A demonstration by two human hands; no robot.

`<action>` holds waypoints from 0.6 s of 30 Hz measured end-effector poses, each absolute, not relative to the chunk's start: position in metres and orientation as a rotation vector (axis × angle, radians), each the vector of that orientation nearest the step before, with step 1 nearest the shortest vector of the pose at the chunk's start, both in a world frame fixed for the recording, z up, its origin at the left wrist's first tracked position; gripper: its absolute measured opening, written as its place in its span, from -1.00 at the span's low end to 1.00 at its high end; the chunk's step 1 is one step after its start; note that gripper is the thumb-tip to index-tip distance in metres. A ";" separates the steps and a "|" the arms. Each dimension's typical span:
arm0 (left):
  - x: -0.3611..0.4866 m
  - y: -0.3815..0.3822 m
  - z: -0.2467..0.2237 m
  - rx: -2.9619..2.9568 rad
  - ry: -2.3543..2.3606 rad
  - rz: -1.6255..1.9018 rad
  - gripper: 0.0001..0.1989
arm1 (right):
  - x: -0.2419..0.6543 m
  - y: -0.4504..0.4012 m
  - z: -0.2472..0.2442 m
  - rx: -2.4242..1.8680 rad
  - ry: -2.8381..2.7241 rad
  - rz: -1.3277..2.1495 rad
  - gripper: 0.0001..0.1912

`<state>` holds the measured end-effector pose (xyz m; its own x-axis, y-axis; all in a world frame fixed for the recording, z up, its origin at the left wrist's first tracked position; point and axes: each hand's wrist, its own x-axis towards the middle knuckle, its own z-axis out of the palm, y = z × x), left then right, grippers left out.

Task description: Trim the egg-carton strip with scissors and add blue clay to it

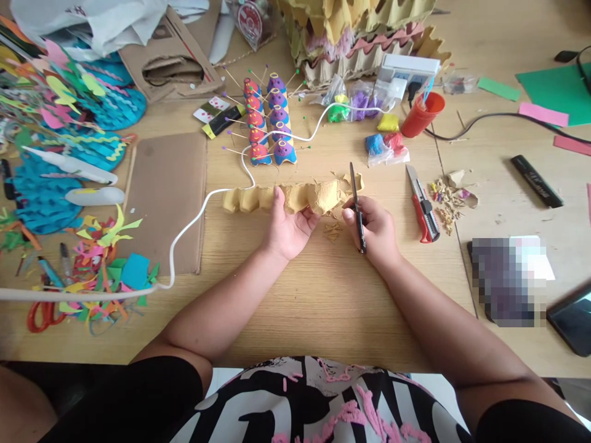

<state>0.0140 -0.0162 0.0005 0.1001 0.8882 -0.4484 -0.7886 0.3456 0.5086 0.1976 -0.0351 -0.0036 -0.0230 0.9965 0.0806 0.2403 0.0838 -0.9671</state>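
Observation:
A yellow egg-carton strip (pixel 298 195) lies crosswise, its cups in a row, with my left hand (pixel 292 229) closed on it, thumb on the near side. My right hand (pixel 376 229) grips a dark, narrow blade-like tool (pixel 357 212) that points away from me. The tool is upright beside the strip's right end, close to a ragged cut piece (pixel 355 181). Small scraps (pixel 332 231) of carton lie on the table between my hands.
Painted egg-carton caterpillars (pixel 282 126) stand beyond the strip. A white cable (pixel 184 227) crosses the left side near flat cardboard (pixel 166 203). Right are a red cutter (pixel 422 209), scraps and a black marker (pixel 535 180); a red cup (pixel 422 115) stands farther back.

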 end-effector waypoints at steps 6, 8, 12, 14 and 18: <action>0.017 -0.019 -0.003 0.234 0.832 1.192 -0.40 | 0.197 -0.035 -0.006 -1.171 -1.288 1.224 -0.39; 0.018 -0.020 -0.002 0.252 0.822 1.173 -0.42 | 0.198 -0.035 -0.007 -1.142 -1.265 1.266 -0.38; 0.019 -0.021 -0.001 0.246 0.837 1.120 -0.43 | 0.200 -0.035 -0.004 -1.089 -1.262 1.338 -0.42; 0.019 -0.021 -0.002 0.239 0.832 1.102 -0.42 | 0.200 -0.033 -0.002 -1.058 -1.263 1.373 -0.41; 0.018 -0.023 -0.004 0.259 0.787 1.072 -0.46 | 0.199 -0.029 -0.004 -1.040 -1.166 1.404 -0.37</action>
<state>0.0181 -0.0229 -0.0040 0.2427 0.8600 -0.4489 -0.6857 0.4794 0.5477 0.1993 -0.0290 -0.0037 -0.1360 0.9905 -0.0194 -0.1630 -0.0417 -0.9857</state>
